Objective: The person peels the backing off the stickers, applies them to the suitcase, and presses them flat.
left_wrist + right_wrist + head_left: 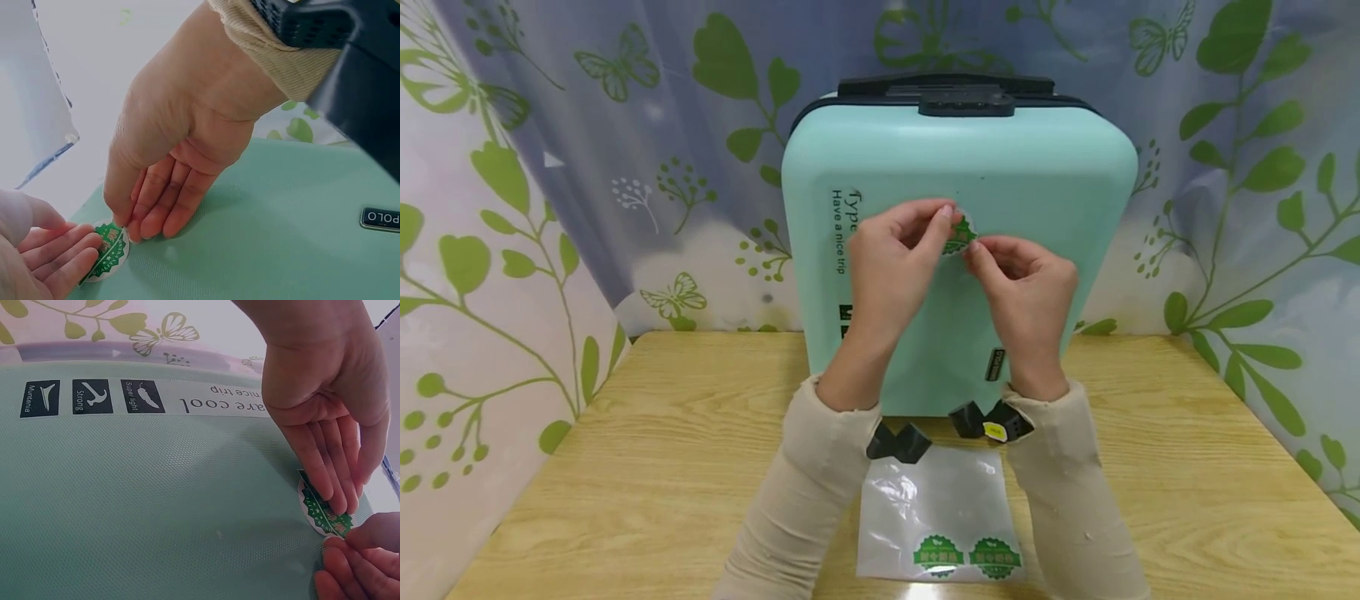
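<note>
A round green sticker [960, 238] with a white rim lies close over the front of an upright mint-green suitcase [940, 333]. My left hand [891, 258] pinches its left edge between thumb and forefinger. At the lower right edge, the fingertips of my right hand [1030, 292] grip it too. The left wrist view shows the sticker [107, 255] between both hands, its middle partly hidden by left fingers. In the right wrist view, the left hand [328, 400] reaches down from above, while the right hand [362, 562] is at the lower right corner.
A clear-looking sheet [932, 500] with two more green stickers [938, 556] lies on the wooden table [700, 467] before the suitcase. Printed labels [92, 397] run down the suitcase's left side; a small badge [995, 364] sits low right. Patterned curtain [715, 208] hangs behind.
</note>
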`<state>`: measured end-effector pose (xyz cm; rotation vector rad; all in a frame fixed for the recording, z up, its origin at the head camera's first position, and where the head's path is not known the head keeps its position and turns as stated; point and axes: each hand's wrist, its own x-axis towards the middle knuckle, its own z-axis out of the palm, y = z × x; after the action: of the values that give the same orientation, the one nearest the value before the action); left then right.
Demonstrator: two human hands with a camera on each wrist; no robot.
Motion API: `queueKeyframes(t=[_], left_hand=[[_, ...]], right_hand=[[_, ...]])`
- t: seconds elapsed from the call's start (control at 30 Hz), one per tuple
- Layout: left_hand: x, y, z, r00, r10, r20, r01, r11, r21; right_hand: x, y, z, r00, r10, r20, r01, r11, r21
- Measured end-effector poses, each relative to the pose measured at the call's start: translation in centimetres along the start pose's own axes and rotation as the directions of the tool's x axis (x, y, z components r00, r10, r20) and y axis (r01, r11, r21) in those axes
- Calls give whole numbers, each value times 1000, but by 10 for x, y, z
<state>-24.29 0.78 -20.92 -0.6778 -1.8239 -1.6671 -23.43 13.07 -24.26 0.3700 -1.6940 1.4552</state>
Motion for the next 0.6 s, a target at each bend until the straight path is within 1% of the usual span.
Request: queueKeyframes(t=[0.27, 0.6], left_hand=[[0, 2, 1, 999, -26, 47, 27, 1000, -8], [1, 4, 3, 994, -59, 89, 56, 998, 35]], right_hand=[[-2, 0, -1, 1000, 28, -2, -28, 999, -26], [-3, 4, 0, 1000, -20, -7, 20, 1000, -7]])
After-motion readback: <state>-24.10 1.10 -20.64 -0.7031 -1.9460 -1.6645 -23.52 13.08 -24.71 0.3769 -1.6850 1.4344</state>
